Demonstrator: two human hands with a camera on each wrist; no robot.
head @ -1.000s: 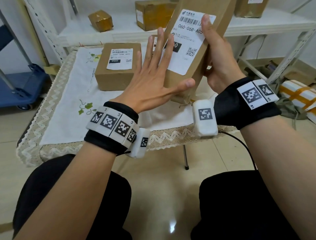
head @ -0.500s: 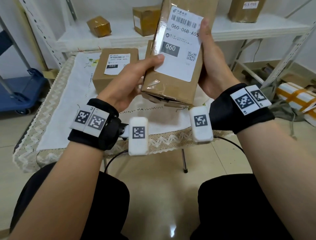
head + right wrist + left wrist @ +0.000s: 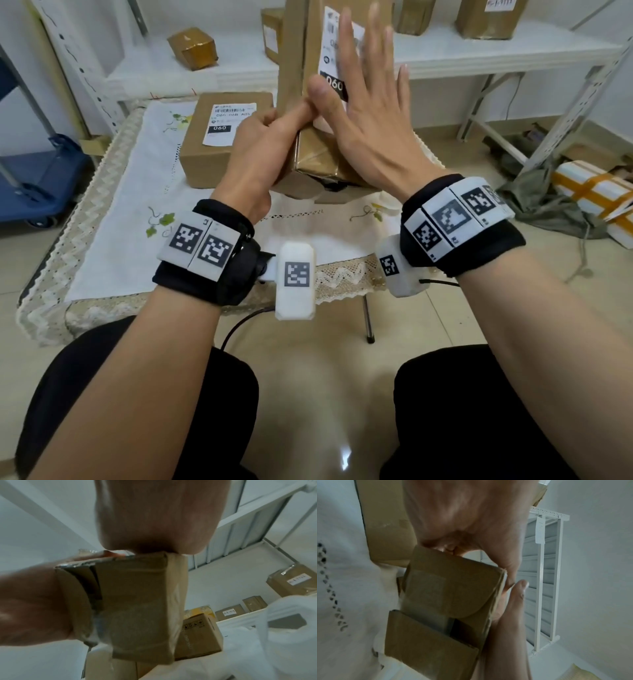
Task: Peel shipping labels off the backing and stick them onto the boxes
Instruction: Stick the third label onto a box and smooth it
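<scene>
I hold a tall brown cardboard box [image 3: 296, 51] upright above the table. A white shipping label [image 3: 329, 41] marked 060 is stuck on its front face. My left hand [image 3: 270, 140] grips the box's lower left corner, thumb on the front edge. My right hand [image 3: 359, 96] lies flat on the label with fingers spread and straight. In the left wrist view the box's taped bottom end [image 3: 450, 588] sits under my left palm [image 3: 467, 513]. From the right wrist, the box [image 3: 137, 601] is seen below my right palm [image 3: 154, 513]. A second labelled box [image 3: 219, 154] lies on the table.
The small table wears a white embroidered cloth [image 3: 130, 222] with a lace edge. Behind it, white shelving [image 3: 479, 58] carries several brown boxes. A blue cart [image 3: 37, 185] stands at the left. Yellow-taped white parcels [image 3: 596, 192] lie on the floor at the right.
The hands have swapped roles. My left hand left the label and took hold of the box's lower corner. My right hand let go of the box's side and now lies flat on the label.
</scene>
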